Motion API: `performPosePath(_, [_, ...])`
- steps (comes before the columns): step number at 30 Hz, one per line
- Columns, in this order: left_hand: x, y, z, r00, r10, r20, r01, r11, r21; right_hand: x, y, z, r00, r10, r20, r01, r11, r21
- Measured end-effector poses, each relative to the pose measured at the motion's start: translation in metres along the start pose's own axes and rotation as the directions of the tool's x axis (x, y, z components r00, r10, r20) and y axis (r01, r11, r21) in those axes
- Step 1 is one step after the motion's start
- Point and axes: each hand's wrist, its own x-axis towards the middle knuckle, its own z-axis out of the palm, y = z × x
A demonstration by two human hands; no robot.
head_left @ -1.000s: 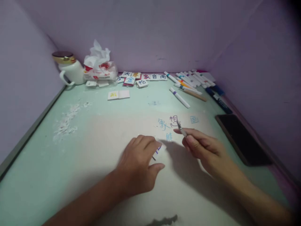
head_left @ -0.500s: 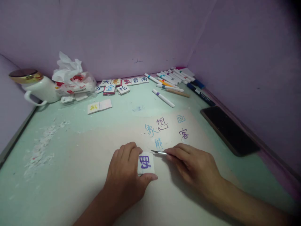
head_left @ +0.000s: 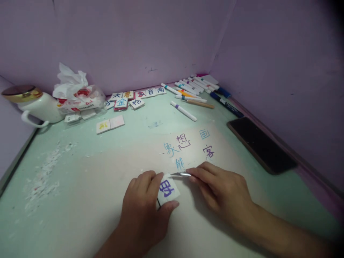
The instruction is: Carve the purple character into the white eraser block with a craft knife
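My left hand (head_left: 142, 211) pinches a small white tile (head_left: 167, 189) with a purple character on it, thumb and fingers holding its edges, the tile tilted on the table. My right hand (head_left: 221, 193) grips a thin craft knife (head_left: 180, 174) whose blade tip touches the tile's upper edge. Just beyond the hands, several blue and purple characters (head_left: 185, 147) are written on the pale table surface.
A black phone (head_left: 260, 145) lies at the right. Several markers (head_left: 192, 91) and a row of character tiles (head_left: 134, 98) sit by the back wall. A white jug (head_left: 34, 105) and a tissue pack (head_left: 77, 96) stand at back left. White crumbs (head_left: 44, 172) litter the left side.
My right hand came down from near the written characters and brought the knife tip to the tile. My left hand uncovered the tile, then tilted it. The view shifted right.
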Motion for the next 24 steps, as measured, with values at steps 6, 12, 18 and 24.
performPosePath(6, [-0.004, 0.006, -0.002, 0.999, -0.039, 0.0, 0.039, 0.999, -0.013, -0.001, -0.003, 0.006, 1.0, 0.022, -0.003, -0.021, 0.999, 0.033])
performPosePath(12, [-0.007, 0.006, 0.002, 0.999, -0.039, -0.026, 0.038, 0.999, -0.035, -0.001, -0.006, 0.01, 1.0, -0.001, -0.022, 0.002, 0.999, 0.034])
performPosePath(18, [-0.006, 0.005, 0.001, 0.996, -0.076, -0.043, 0.071, 0.99, -0.121, -0.004, -0.006, 0.015, 0.996, -0.049, -0.068, 0.05, 0.999, 0.004])
performPosePath(24, [-0.006, 0.007, 0.002, 0.995, -0.079, -0.054, 0.069, 0.985, -0.16, -0.003, -0.008, 0.017, 0.995, -0.037, -0.09, 0.033, 0.998, -0.048])
